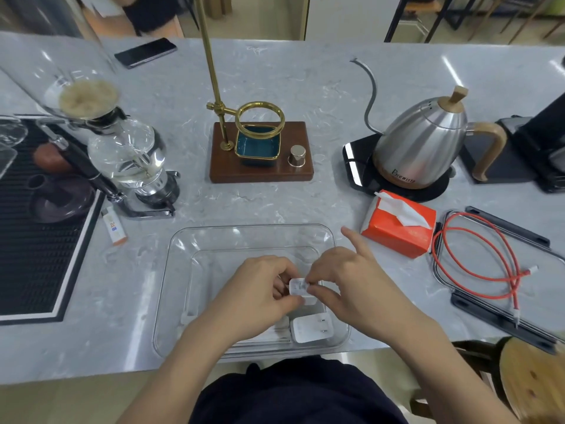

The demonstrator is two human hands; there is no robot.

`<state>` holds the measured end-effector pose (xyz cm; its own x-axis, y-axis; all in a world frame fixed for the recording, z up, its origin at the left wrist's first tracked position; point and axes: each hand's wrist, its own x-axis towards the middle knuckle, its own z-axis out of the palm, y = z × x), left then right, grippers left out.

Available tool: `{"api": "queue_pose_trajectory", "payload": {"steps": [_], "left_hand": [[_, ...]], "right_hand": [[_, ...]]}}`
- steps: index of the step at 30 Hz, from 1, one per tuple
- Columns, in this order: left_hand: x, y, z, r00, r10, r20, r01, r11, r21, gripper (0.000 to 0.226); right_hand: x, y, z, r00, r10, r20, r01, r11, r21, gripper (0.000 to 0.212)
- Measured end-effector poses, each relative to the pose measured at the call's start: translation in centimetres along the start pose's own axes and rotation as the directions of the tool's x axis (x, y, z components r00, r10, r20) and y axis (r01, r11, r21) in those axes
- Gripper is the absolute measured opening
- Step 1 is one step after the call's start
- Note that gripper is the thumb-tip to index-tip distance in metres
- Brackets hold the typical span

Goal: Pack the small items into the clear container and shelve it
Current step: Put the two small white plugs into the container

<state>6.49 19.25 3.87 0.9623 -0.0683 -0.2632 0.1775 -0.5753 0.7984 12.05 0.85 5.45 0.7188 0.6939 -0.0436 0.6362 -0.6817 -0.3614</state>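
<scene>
Head view: nearest, the left hand (260,286) and right hand (339,280) meet above the clear container (171,289), their fingers (318,290) pinching a small white packet (298,286) between them, the right index finger pointing away. Below, inside the container's near right corner, lies a white charger plug (310,328). The container sits close to the near edge of the grey marbled bench (305,87), with open surface to its left. To the right lie an orange tissue box (397,229) and a red cable (477,258) coiled on a clear lid (501,313) at the bench's near right edge. Left, a small white tube (113,226) shows "24". Farther back stand a glass siphon brewer (128,157), a brass dripper stand (260,148) and a steel kettle (425,145) marked "Brewista"; a dark phone (146,52) lies by the far edge.
</scene>
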Motion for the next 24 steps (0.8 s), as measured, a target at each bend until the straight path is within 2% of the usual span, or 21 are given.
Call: {"api": "queue_pose_trajectory", "payload": {"steps": [4,12,24], "left_hand": [[0.09,-0.23,0.32,0.999,-0.004,0.034,0.003,1.0,0.025,0.019],[0.09,0.1,0.46,0.997,-0.008,0.079,0.007,1.0,0.008,0.031],[0.25,-0.32,0.42,0.985,-0.017,0.173,0.006,0.998,0.067,0.012]], "right_hand": [[0.0,0.07,0.18,0.999,-0.023,0.035,0.025,0.999,-0.042,0.004],[-0.04,0.28,0.35,0.995,-0.043,0.095,0.052,0.994,-0.094,0.007],[-0.1,0.32,0.21,0.986,-0.041,0.163,0.069,0.983,-0.171,0.011]]}}
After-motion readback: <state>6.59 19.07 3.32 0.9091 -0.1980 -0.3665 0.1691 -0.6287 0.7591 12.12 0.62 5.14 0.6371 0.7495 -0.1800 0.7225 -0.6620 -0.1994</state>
